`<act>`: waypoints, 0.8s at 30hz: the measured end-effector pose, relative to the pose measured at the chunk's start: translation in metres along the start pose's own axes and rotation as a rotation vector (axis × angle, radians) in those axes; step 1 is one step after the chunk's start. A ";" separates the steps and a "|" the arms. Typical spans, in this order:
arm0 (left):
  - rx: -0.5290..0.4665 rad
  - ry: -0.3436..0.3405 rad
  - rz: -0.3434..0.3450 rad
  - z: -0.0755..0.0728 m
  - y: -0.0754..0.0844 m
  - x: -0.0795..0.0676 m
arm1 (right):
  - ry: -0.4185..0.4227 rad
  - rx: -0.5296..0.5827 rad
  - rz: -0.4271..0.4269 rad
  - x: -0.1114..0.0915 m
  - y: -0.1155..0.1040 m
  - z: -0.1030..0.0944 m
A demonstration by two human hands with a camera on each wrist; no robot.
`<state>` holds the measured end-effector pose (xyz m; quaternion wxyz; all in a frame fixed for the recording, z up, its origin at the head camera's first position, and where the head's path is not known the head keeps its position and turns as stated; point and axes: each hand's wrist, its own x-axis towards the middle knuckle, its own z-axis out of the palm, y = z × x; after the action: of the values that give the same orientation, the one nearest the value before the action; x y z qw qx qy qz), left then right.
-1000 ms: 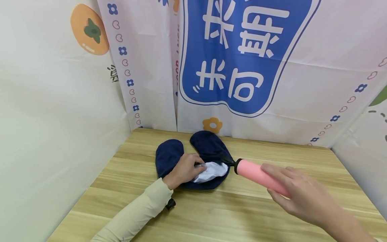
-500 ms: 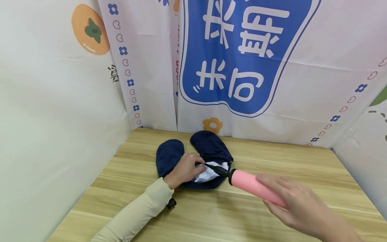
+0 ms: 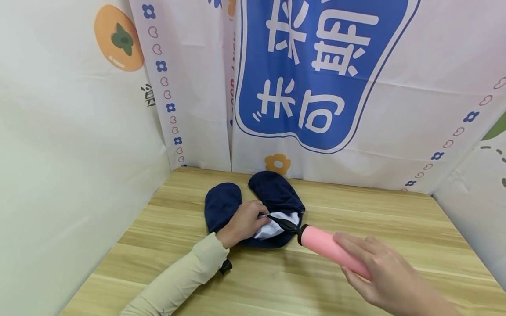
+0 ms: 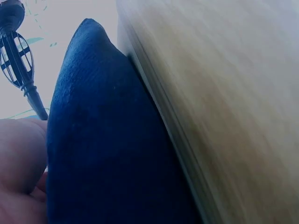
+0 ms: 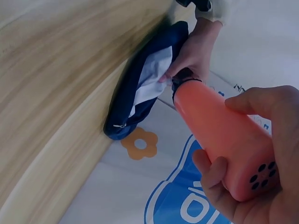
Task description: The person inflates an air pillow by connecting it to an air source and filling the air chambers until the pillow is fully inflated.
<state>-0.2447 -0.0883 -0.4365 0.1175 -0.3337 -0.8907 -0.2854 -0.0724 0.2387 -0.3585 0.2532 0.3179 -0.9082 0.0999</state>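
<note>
A navy U-shaped neck pillow (image 3: 276,193) lies on the table, its cover unzipped along the near curve. White inner fabric (image 3: 270,230) shows through that opening. My left hand (image 3: 243,224) lies over the pillow, thumb and fingers pinching at the white fabric; what exactly sits between the fingertips I cannot tell. My right hand (image 3: 391,272) grips a pink hand pump (image 3: 332,250), its perforated end towards the palm in the right wrist view. The pump's black tapered nozzle (image 3: 284,223) crosses the opening, tip right at the left fingertips. A zipper pull (image 5: 120,125) hangs at the opening's end.
The wooden table (image 3: 170,206) is backed by a printed white cloth (image 3: 197,87) with a blue lettered panel. White cloth also covers both sides. A small black device (image 3: 225,267) sits under my left wrist.
The right hand has brought the pump down and to the left, so its nozzle tip went from the opening's right end to the left fingertips. The left hand stays nearly still.
</note>
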 end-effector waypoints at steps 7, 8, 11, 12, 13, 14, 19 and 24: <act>0.124 0.004 -0.004 0.003 0.006 0.001 | 0.009 -0.007 0.008 -0.005 -0.008 0.006; 0.140 0.006 -0.005 0.003 0.007 0.001 | 0.009 -0.010 0.013 -0.005 -0.009 0.007; 0.189 0.023 -0.003 0.006 0.008 0.001 | 0.000 -0.025 0.032 -0.007 -0.011 0.008; 0.204 0.029 -0.004 0.006 0.009 0.001 | -0.007 -0.028 0.042 -0.007 -0.012 0.008; 0.217 0.034 -0.007 0.007 0.009 0.001 | -0.010 -0.029 0.047 -0.007 -0.012 0.009; 0.231 0.038 -0.011 0.007 0.010 0.000 | -0.009 -0.031 0.046 -0.007 -0.013 0.009; 0.298 0.090 0.011 0.009 0.014 -0.001 | 0.005 -0.017 0.031 -0.006 -0.014 0.010; 0.383 0.159 0.074 0.011 0.017 0.000 | -0.015 -0.025 0.055 -0.007 -0.017 0.009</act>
<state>-0.2340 -0.0714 -0.4385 0.2593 -0.3143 -0.9037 -0.1317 -0.0611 0.2262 -0.3694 0.2474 0.2903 -0.9197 0.0928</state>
